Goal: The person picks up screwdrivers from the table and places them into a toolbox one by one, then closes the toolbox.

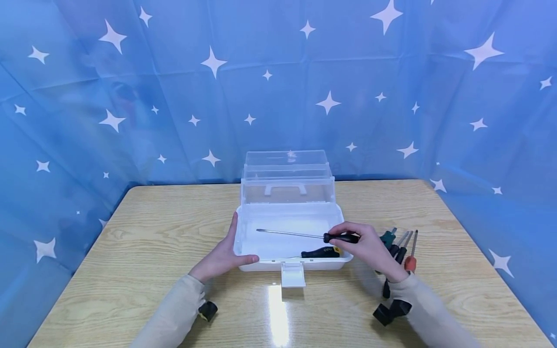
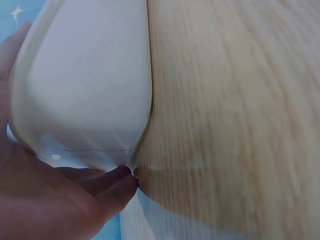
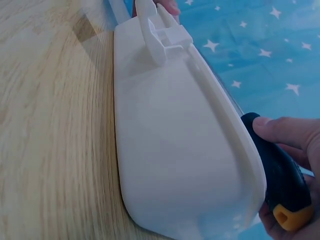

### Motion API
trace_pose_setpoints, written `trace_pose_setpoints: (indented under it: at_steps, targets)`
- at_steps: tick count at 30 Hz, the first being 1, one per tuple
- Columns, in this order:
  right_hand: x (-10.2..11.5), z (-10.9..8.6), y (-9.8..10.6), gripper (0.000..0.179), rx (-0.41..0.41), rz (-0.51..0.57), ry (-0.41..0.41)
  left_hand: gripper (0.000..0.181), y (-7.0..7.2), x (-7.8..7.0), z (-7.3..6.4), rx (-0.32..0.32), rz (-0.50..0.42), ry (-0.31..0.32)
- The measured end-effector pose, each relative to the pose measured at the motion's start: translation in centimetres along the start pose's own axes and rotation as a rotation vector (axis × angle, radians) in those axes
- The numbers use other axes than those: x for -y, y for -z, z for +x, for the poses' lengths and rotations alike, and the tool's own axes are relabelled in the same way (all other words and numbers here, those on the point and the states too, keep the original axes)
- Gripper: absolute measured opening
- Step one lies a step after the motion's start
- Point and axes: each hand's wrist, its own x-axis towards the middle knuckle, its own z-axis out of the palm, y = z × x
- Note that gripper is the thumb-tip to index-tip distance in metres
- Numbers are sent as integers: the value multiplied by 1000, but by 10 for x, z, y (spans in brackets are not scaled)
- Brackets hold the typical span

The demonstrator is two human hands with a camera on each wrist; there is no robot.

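A white plastic toolbox [image 1: 265, 265] lies with its clear lid [image 1: 287, 188] raised. My right hand [image 1: 363, 244] pinches a screwdriver [image 1: 293, 234] by its black handle, its long shank pointing left over the box. Inside, near the front wall, lies a second screwdriver [image 1: 319, 253] with a black handle and yellow end. In the right wrist view, a dark handle [image 3: 280, 175] with a yellow end shows beside my thumb, past the box rim. My left hand [image 1: 222, 258] rests spread around the front left corner, thumb on the front rim, fingers along the left side.
Several more screwdrivers [image 1: 399, 251] lie right of the toolbox, partly hidden by my right arm. The white latch [image 1: 293, 275] hangs from the front. A blue curtain with white stars [image 1: 283, 96] stands behind the wooden table [image 1: 174, 217].
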Motion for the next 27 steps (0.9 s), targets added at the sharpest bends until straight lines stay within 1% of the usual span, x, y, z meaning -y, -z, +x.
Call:
trace_pose_setpoints:
  at_steps: [7, 12, 19, 24, 27]
  targets:
    - [5, 6, -7, 17, 26, 1, 18, 124, 0, -1, -1, 6, -15, -2]
    - [7, 11, -14, 15, 47, -7, 7, 124, 0, -1, -1, 11, -34, -11]
    - [10, 17, -23, 14, 76, -33, 37, 124, 0, 0, 0, 14, -47, -23]
    - [12, 20, -26, 13, 80, -50, 25, 124, 0, -1, -1, 13, -52, -29]
    - [12, 23, -28, 13, 79, -81, 29, 123, 1, -2, -1, 11, -54, -34]
